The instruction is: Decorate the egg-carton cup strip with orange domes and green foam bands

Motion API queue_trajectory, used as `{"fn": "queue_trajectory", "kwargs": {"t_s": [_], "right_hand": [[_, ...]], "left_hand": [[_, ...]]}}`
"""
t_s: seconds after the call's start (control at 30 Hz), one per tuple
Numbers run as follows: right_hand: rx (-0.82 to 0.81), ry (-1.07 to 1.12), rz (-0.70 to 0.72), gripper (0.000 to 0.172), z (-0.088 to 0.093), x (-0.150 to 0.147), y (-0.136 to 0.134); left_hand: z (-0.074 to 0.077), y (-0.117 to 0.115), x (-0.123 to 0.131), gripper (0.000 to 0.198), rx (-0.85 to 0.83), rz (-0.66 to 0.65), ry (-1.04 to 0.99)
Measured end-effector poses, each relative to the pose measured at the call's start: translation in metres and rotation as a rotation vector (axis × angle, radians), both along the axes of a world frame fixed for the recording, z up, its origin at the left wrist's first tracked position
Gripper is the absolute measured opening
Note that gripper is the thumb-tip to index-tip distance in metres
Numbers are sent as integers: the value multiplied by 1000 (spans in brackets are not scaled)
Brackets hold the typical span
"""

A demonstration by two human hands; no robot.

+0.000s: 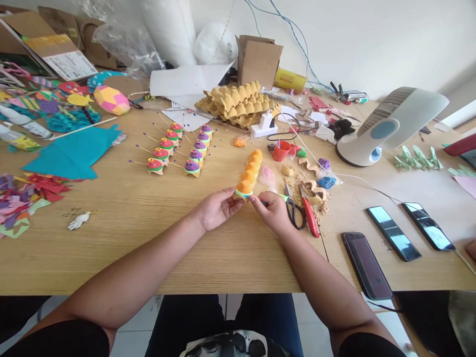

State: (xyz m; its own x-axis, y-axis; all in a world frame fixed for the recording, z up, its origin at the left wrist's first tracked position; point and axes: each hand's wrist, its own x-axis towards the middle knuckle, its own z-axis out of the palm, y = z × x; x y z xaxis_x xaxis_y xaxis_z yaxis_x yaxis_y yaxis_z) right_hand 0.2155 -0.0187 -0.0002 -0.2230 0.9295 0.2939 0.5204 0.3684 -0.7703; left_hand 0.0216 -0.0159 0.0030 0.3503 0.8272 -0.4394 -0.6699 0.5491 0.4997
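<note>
I watched the left hand [215, 208] and right hand [273, 210] pinch one bumpy orange egg-carton strip [251, 171]; two decorated strips [166, 148] and three phones [366, 265] lay nearby.

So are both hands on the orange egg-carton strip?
Yes, the left hand and right hand both pinch the orange egg-carton strip at its near end.

Reaching forward with both bare arms, left forearm [148, 263] and right forearm [320, 282] angled inward, elbows wide. Pinching with left hand [217, 208]: thumb on top, fingers curled beneath. Pinching with right hand [273, 212]: thumb and forefinger tips closed, just right of left fingertips, almost touching. Wrists near straight.
</note>
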Motion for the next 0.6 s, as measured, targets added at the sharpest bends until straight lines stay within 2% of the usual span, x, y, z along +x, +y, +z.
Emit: {"fn": "queue_trajectory", "kwargs": {"t_s": [0.13, 0.3, 0.4, 0.6], "right_hand": [[11, -7, 15, 60, 0, 1, -1], [21, -66, -50, 59, -1, 0, -1], [58, -66, -25, 57, -1, 0, -2], [31, -104, -75, 59, 1, -2, -3]], "left_hand": [[-3, 0, 1, 15, 42, -12, 23], [-5, 0, 1, 18, 79, -17, 24], [-4, -1, 1, 15, 100, -25, 42], [-5, -2, 3, 14, 83, -35, 107]]}}
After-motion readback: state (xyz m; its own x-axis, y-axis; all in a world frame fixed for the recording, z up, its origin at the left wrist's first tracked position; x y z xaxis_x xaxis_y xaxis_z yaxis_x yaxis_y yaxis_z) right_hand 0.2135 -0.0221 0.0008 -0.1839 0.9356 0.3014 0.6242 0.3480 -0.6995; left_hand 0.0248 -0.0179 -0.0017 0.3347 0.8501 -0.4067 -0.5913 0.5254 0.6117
